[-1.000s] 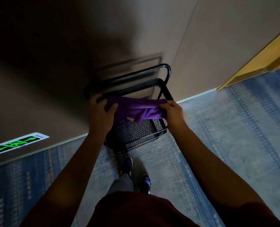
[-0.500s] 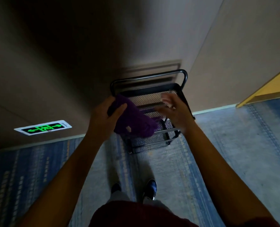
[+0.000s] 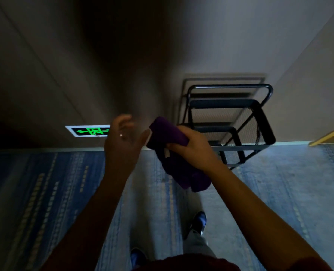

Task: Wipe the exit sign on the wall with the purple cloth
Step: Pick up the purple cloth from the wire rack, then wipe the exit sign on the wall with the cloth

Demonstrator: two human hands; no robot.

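Note:
The exit sign (image 3: 87, 131) glows green in a white frame, low on the dark wall just above the floor; its right end is hidden behind my left hand. My left hand (image 3: 123, 140) hovers in front of it with fingers spread, holding nothing. To its right, my right hand (image 3: 191, 147) grips the purple cloth (image 3: 174, 153), which is bunched and hangs down below the fist. The cloth is a hand's width right of the sign and apart from it.
A black wire-mesh cart (image 3: 238, 122) with a tubular handle stands against the wall at the right. A yellow wooden edge (image 3: 330, 135) juts in at the far right. Blue patterned carpet (image 3: 45, 192) covers the floor; my shoes (image 3: 199, 222) are below.
The cloth has passed from my left hand to my right hand and left the cart. My left hand has let go and opened. The view has swung left, bringing the sign closer to the middle.

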